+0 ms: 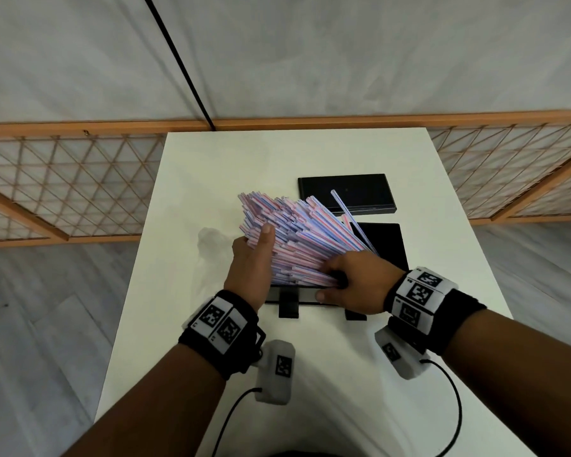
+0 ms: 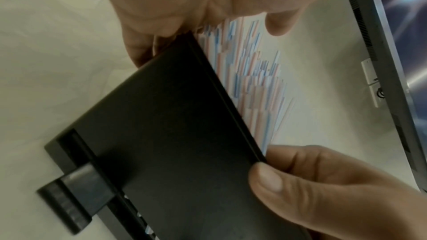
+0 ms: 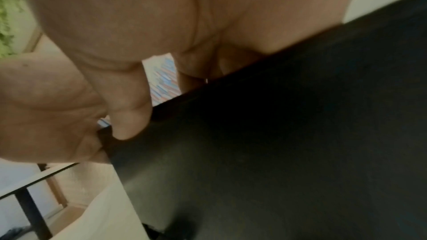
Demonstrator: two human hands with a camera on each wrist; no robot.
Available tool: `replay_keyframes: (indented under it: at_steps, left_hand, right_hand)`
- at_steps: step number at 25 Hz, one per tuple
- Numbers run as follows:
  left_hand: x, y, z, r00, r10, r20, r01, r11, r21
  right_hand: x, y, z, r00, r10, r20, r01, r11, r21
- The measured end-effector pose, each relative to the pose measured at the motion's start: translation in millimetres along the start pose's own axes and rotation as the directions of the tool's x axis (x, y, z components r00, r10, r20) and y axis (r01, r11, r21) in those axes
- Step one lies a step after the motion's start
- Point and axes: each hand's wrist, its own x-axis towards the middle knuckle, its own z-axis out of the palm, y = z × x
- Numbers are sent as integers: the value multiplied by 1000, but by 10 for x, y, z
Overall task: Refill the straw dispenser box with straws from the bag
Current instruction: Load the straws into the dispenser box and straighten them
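Left hand presses flat against fanned straws; right hand pinches the black dispenser box rim, its interior hidden beneath them.

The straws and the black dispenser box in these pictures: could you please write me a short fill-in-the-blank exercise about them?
1. The bundle of straws is striped red, blue and ____.
2. The dispenser box under the straws is ____ in colour.
3. One loose straw lies across the flat black ____ behind the box.
4. The left hand presses the bundle on its left side, and the right hand grips the box's ____ edge with its thumb outside.

Missing words: white; black; lid; near
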Motion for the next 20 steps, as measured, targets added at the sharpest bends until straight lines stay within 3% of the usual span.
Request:
replay_keyframes:
  at_steps: [9, 13, 20]
  left_hand:
    - [-40, 86, 33, 999, 13, -45, -14, 1000, -17]
    - [-67, 105, 50, 998, 43, -42, -43, 999, 8]
    - [-91, 88, 71, 992, 123, -11, -122, 989, 86]
  right_hand:
    - [155, -161, 32, 994, 68, 89, -58, 992, -110]
    - [237, -223, 22, 985, 109, 135, -98, 991, -89]
    - [282, -311, -138, 970, 68, 235, -78, 996, 36]
